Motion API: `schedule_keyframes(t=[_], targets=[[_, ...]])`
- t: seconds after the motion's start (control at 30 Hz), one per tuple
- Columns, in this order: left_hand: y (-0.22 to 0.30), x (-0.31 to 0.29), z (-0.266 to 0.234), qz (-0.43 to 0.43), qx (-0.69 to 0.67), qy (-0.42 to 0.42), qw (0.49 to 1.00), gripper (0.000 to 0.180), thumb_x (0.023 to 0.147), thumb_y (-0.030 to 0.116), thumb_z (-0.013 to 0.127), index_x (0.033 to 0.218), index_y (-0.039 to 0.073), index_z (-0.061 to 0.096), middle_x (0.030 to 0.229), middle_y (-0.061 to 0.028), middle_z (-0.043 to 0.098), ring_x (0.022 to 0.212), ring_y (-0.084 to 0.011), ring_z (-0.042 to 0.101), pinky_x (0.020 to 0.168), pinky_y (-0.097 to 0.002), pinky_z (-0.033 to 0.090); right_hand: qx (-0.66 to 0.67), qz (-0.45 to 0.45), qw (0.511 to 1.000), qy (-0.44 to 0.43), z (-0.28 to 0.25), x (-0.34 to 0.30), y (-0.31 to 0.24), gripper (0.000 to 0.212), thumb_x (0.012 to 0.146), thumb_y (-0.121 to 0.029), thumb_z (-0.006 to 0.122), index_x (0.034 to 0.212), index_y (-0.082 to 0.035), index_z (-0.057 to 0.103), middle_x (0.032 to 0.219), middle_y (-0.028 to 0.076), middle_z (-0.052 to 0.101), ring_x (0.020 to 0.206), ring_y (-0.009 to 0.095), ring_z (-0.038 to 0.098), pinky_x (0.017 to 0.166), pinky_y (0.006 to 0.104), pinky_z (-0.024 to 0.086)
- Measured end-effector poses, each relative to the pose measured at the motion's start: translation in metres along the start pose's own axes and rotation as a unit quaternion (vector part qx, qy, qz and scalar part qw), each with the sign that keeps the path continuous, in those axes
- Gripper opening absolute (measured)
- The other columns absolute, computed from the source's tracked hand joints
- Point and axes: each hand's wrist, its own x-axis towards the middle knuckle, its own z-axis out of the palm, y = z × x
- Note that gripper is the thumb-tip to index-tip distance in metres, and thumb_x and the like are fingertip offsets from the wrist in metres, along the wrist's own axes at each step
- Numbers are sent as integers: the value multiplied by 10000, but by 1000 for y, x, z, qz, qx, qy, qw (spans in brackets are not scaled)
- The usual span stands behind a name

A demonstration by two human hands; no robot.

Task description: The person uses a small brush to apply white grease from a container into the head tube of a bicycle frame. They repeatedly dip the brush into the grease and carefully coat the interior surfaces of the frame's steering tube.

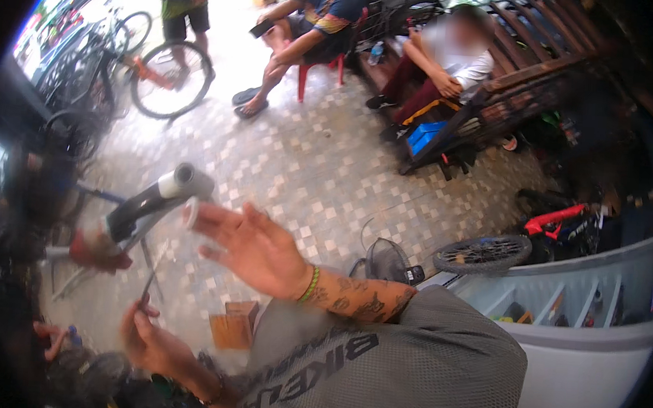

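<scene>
A bicycle frame (pixel 128 214), dark with a white band, stands at the left with its open head tube facing up. Red cloth (pixel 98 251) lies wrapped about its lower part. Just right of the head tube is my right hand (pixel 260 254), palm showing and fingers stretched out, slightly blurred. A small white ring-like piece (pixel 191 214) shows at one of its fingertips; whether it is worn or carried I cannot tell. Lower down, my left hand (pixel 155 342) pinches a thin dark rod (pixel 148 286) that points up toward the frame.
A white divided tray (pixel 560 300) with small parts stands at the right, beside a wheel (pixel 483 254) and a red bike part (pixel 556 220). Cardboard (pixel 230 329) lies below. People sit by a wooden bench (pixel 490 102); another stands near a bicycle (pixel 171 81).
</scene>
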Motion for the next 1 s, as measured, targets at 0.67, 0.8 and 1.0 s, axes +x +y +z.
schedule_keyframes(t=[0.67, 0.8, 1.0], targets=[[51, -7, 99, 40, -108, -155, 981, 246, 890, -187, 684, 1072, -41, 760, 1085, -181, 774, 1014, -230, 718, 902, -331, 560, 248, 93, 960, 90, -31, -3, -75, 689, 1046, -609, 651, 1365, 1, 672, 1435, 83, 658, 1207, 144, 632, 951, 325, 521], [56, -10, 102, 38, -89, -188, 978, 242, 890, -185, 681, 1063, -34, 759, 1058, -167, 790, 1009, -234, 716, 915, -342, 557, 232, 79, 966, 78, -39, -4, -78, 703, 1054, -621, 628, 1372, 4, 669, 1444, 79, 650, 1204, 127, 630, 918, 295, 531], [60, -12, 111, -5, -129, -192, 973, 201, 913, -157, 694, 1063, -37, 754, 1053, -169, 790, 1001, -233, 711, 913, -337, 550, 247, 88, 963, 58, -43, -3, -85, 732, 1066, -645, 588, 1374, 15, 665, 1454, 79, 646, 1191, 116, 626, 850, 253, 538]])
